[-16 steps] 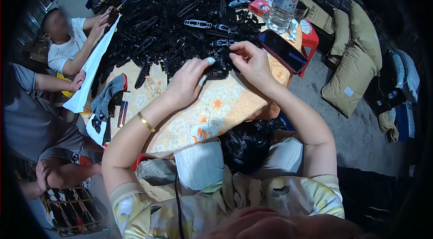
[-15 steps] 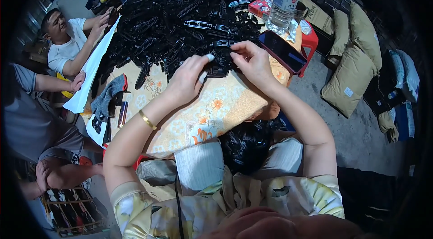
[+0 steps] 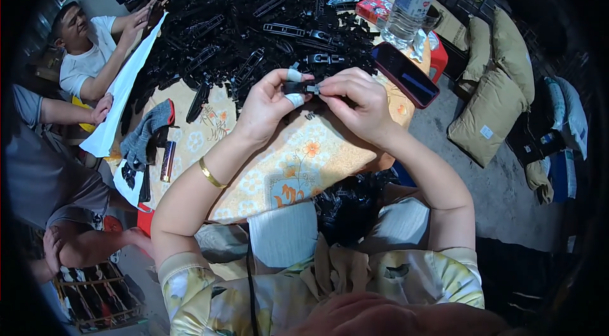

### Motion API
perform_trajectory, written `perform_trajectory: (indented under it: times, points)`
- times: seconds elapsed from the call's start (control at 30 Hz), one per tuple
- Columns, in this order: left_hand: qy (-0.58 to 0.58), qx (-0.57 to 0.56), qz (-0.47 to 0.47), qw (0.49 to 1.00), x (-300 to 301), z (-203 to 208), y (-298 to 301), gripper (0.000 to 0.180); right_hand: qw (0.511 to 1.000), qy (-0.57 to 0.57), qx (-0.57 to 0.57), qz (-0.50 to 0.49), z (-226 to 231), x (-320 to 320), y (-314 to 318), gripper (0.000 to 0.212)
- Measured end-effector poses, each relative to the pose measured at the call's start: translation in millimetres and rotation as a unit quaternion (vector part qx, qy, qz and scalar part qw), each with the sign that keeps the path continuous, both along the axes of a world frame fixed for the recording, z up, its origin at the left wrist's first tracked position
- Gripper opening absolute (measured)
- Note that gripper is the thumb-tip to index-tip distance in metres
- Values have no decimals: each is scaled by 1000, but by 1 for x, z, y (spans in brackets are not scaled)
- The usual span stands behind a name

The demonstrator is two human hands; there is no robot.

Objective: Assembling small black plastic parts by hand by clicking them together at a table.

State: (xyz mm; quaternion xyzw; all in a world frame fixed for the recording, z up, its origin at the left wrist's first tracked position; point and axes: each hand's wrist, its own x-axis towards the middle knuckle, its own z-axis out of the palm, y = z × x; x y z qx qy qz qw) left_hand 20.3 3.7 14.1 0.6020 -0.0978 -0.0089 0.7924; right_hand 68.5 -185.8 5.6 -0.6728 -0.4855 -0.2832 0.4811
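My left hand (image 3: 263,107), with white tape round its thumb and forefinger, pinches a small black plastic part (image 3: 294,88) just above the table's near side. At the right end of that part, my right hand (image 3: 361,101) has its thumb and fingertips closed on it. A small greyish bit shows there, too small to name. Beyond both hands spreads a large heap of black plastic parts (image 3: 247,31), some with shiny slotted frames.
A patterned tablecloth (image 3: 254,190) covers the table. On the right are a phone (image 3: 406,74), a water bottle (image 3: 409,9) and a red box (image 3: 373,8). A grey glove (image 3: 146,133) and a battery-like tube (image 3: 168,161) lie left. Co-workers sit left; sacks (image 3: 488,107) stand right.
My hands have come together off the heap's near edge. The black part is now held up between them, and my left fingers have turned to pinch it.
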Motion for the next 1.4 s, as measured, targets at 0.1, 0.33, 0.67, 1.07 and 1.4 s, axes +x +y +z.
perform_trajectory:
  times: [0.1, 0.33, 0.67, 1.07, 1.4]
  points:
    - [29, -29, -27, 999, -5, -1, 1, 31, 999, -35, -10, -11, 4, -5, 3, 15]
    - [20, -32, -18, 999, -12, 0, 1, 30, 997, -58, -34, -33, 11, -16, 8, 19]
    - [67, -105, -16, 992, -17, 5, -7, 26, 988, 153, 11, -23, 16, -27, 3, 14]
    - [171, -68, -182, 966, -20, 1, 6, 23, 985, -133, -103, 34, 21, -25, -4, 25]
    - [179, 40, -189, 965, -25, 24, 8, 28, 970, -207, -129, -7, 17, -26, -13, 24]
